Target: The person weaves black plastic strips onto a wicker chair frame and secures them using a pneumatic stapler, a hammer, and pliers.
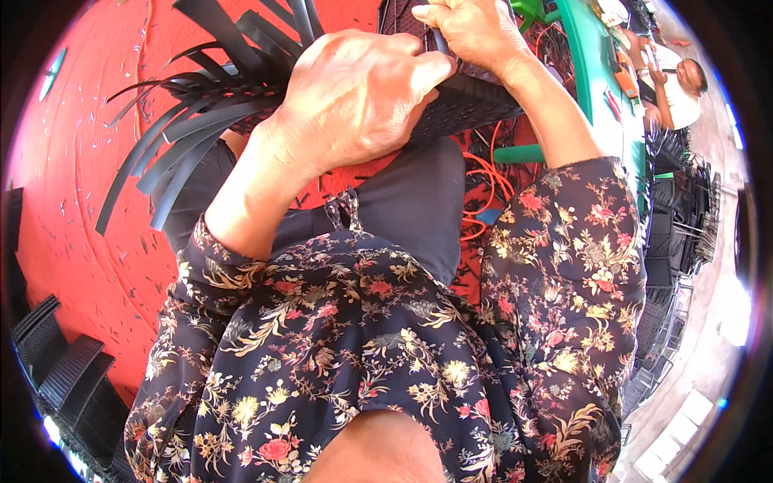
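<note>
Floral blouse (322, 346) foremost, left fingers (431, 74) and right fingers (435, 14) clench a black strip (440, 40).

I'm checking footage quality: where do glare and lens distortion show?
Head view: bright highlights on the left hand; head view: whitish, washed-out patches near the right rim; head view: black furniture at lower left looks tilted by the fisheye.

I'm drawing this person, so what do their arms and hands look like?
The left sleeve and right sleeve are dark, with a red and yellow flower pattern, and end before the wrists. The left hand and right hand wear no gloves.
</note>
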A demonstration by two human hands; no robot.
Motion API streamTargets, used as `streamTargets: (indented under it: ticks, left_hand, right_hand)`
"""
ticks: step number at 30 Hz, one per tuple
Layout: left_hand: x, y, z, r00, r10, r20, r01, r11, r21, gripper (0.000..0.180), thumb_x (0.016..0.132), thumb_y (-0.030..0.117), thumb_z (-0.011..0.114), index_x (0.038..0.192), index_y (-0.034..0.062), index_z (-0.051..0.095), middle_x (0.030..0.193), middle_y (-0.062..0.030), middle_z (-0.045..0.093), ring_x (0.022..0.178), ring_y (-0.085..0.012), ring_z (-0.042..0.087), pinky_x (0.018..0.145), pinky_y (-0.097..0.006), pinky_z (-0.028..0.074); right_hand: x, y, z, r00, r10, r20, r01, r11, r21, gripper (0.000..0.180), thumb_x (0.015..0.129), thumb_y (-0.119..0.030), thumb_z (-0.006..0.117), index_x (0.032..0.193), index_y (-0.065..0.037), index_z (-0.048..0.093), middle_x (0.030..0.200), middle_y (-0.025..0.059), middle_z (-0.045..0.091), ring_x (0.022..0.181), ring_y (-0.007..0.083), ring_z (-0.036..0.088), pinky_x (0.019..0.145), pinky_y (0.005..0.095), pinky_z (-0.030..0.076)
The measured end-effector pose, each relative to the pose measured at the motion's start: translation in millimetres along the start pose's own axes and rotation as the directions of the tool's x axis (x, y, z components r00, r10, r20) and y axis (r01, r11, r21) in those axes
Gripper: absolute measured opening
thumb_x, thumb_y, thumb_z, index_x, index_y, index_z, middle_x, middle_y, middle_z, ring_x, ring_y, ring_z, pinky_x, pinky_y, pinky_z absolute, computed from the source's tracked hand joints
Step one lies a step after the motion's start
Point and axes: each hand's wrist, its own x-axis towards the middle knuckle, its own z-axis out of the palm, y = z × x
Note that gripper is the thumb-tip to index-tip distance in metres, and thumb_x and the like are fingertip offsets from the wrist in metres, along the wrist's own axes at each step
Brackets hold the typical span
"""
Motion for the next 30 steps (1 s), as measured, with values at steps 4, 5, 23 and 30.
streamTargets:
  ticks: [4, 5, 23, 30]
  left_hand:
    - [3.9, -1.4, -0.7, 0.998, 0.025, 0.052, -0.022, 0.998, -0.051, 0.032, 0.075, 0.011, 0.067, 0.108, 0.0111, 0.064, 0.085, -0.01, 0.064, 0.079, -0.0307, 0.063, 0.067, -0.041, 0.051]
    - [4.7, -2.9, -1.5, 0.996, 0.014, 0.083, -0.009, 0.998, -0.056, 0.032, 0.076, 0.01, 0.066, 0.108, 0.0115, 0.064, 0.086, -0.0102, 0.064, 0.08, -0.031, 0.063, 0.068, -0.041, 0.051]
    - [7.6, -8.5, -1.6, 0.993, 0.065, 0.103, -0.055, 0.994, -0.096, 0.034, 0.076, 0.011, 0.067, 0.109, 0.0099, 0.063, 0.079, -0.0119, 0.059, 0.076, -0.0333, 0.061, 0.065, -0.042, 0.049]
    - [2.9, -1.4, -13.4, 0.989, 0.059, 0.134, -0.045, 0.993, -0.106, 0.037, 0.073, 0.01, 0.069, 0.11, 0.0088, 0.063, 0.084, -0.0108, 0.061, 0.076, -0.0318, 0.062, 0.064, -0.04, 0.05]
  right_hand:
    - [-1.9, 26.0, 13.5, 0.933, -0.342, 0.112, 0.36, 0.868, -0.343, 0.03, 0.083, -0.029, 0.059, 0.068, -0.003, 0.061, 0.069, 0.0158, 0.06, 0.073, 0.0358, 0.061, 0.066, 0.0472, 0.048]
    - [-0.4, 27.5, 16.3, 0.903, -0.401, 0.154, 0.429, 0.812, -0.395, 0.03, 0.083, -0.03, 0.058, 0.068, -0.003, 0.061, 0.069, 0.0156, 0.061, 0.073, 0.0353, 0.062, 0.066, 0.0468, 0.048]
    - [-12.7, 8.3, -41.8, 0.724, -0.528, 0.445, 0.475, 0.848, 0.235, 0.02, 0.079, -0.015, 0.064, 0.097, -0.006, 0.067, 0.081, 0.0115, 0.061, 0.081, 0.0303, 0.06, 0.07, 0.0376, 0.048]
    - [-18.9, 9.7, -19.1, 0.826, -0.54, 0.164, 0.467, 0.817, 0.34, 0.005, 0.079, -0.003, 0.058, 0.075, -0.004, 0.061, 0.064, 0.0015, 0.057, 0.062, 0.0077, 0.057, 0.053, 0.0191, 0.04]
